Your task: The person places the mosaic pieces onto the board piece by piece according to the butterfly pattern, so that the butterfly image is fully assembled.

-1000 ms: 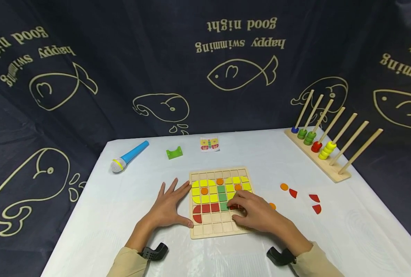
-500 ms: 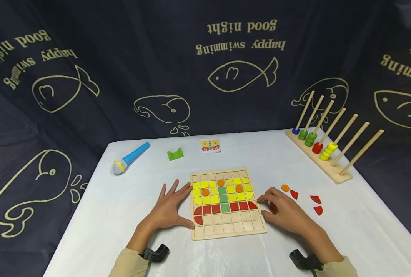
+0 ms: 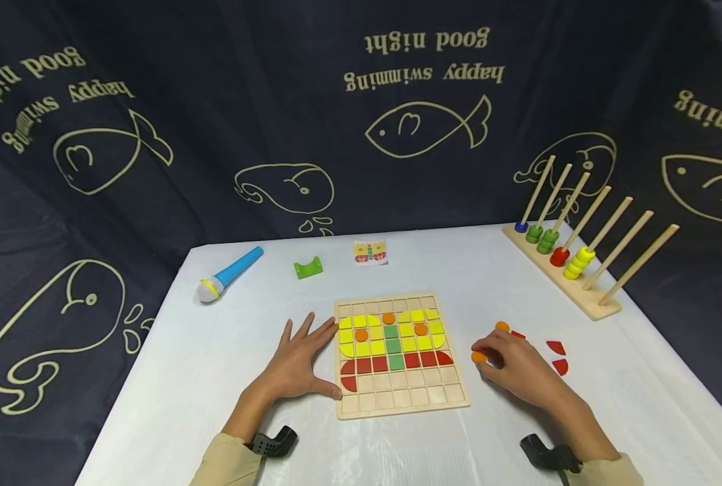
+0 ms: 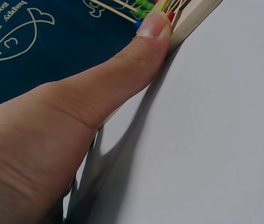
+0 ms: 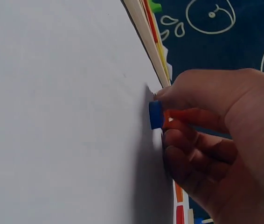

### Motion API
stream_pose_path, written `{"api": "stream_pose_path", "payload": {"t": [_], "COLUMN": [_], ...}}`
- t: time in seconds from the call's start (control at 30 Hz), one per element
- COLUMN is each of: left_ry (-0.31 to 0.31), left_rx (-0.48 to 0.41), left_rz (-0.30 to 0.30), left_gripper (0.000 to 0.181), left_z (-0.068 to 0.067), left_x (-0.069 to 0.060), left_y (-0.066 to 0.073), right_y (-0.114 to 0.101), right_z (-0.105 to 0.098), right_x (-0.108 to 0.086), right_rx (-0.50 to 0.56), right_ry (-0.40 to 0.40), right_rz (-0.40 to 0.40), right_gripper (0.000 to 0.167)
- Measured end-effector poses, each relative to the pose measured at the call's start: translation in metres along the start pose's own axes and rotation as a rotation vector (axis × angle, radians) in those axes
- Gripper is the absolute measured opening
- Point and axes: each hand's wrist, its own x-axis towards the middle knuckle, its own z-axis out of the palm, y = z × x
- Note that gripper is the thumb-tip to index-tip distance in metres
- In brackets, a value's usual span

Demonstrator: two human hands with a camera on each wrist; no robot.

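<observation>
A wooden grid board (image 3: 391,401) bears yellow, green and red tiles and orange discs. At its left edge rests my left hand (image 3: 296,368), fingers spread, with the thumb and fingertips touching the rim. In the left wrist view, the thumb (image 4: 132,56) lies against the board's edge. My right hand (image 3: 521,368), off the board's right side, pinches an orange disc (image 3: 479,356) between thumb and forefinger, at or close to the tabletop. In the right wrist view, a small blue piece (image 5: 156,115) shows by those fingertips; its kind is unclear.
Right of the hand lie another orange disc (image 3: 502,326) and several red quarter pieces (image 3: 556,347). A pegged bead stand (image 3: 579,287) is at the far right. Further back are a toy microphone (image 3: 229,273), a green holder (image 3: 308,268) and a pattern card (image 3: 370,252).
My right hand has left the board's red row, where a red quarter piece now shows at the right end, and moved right to the orange disc. The left hand stays in place.
</observation>
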Motion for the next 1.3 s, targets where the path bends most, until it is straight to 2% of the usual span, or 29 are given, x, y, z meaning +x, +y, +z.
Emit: {"api": "stream_pose_path", "payload": {"t": [0.23,0.4,0.67,0.87,1.1,1.3], "left_ry": [-0.002,-0.004,-0.021,-0.022,-0.044,-0.038], "left_rx": [-0.001,-0.001,-0.007,0.0,-0.009,-0.001], "left_rz": [0.001,0.004,-0.001,0.004,0.015,0.015], "left_gripper": [0.13,0.13,0.129,0.13,0.126,0.126], "left_z": [0.0,0.001,0.001,0.002,-0.002,-0.004], "left_x": [-0.001,-0.001,-0.001,-0.001,-0.002,-0.002], "left_y": [-0.001,-0.002,-0.001,0.0,0.0,-0.001], "right_y": [-0.014,-0.031,-0.058,-0.077,-0.099,-0.116], "right_z": [0.003,0.009,0.027,0.037,0.05,0.057], "right_x": [0.007,0.015,0.027,0.035,0.039,0.041], "right_rx": [0.035,0.026,0.042,0.007,-0.008,-0.03], "right_ry": [0.012,-0.01,-0.065,-0.067,-0.092,-0.104], "right_rz": [-0.036,-0.084,-0.214,-0.315,-0.372,-0.438], "right_gripper": [0.024,0.023,0.022,0.019,0.021,0.024]}}
